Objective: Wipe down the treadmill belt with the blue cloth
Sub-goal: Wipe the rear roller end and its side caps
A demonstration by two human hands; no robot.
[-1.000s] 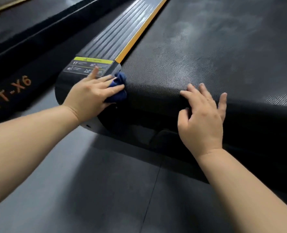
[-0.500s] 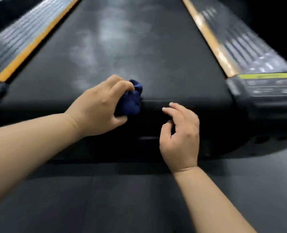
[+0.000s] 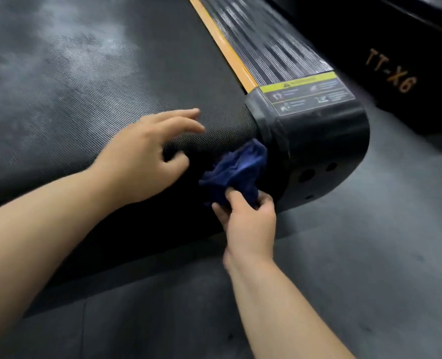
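The black, textured treadmill belt (image 3: 85, 86) fills the left of the view, and pale dusty patches cover its upper surface, so most of the wiping looks undone. The left hand (image 3: 147, 154) lies over the belt's rounded rear edge with fingers straight and loosely spread, holding nothing. Whether the palm bears on the belt or only hovers, I cannot tell. If it leans there and the belt rolls freely, the belt could slide under it and throw the person off balance.

Just right of it, the crumpled dark blue cloth (image 3: 238, 169) is bunched against the belt's end curve, in the corner where the belt meets the rounded black plastic end cap (image 3: 326, 151). The right hand (image 3: 248, 218) pinches the cloth's lower part from below, between thumb and fingertips. That hold looks light, so a firm stroke could pull the cloth free. Bunched as it is, only 1 small fold would touch the belt and dust would be smeared rather than lifted. A trailing edge could also snag in the seam beside the cap, or fingers could get nipped there.

Further right run the orange edge strip (image 3: 222, 45) and the grey ribbed side rail (image 3: 266, 47), which a wide sweep would catch instead of the belt.
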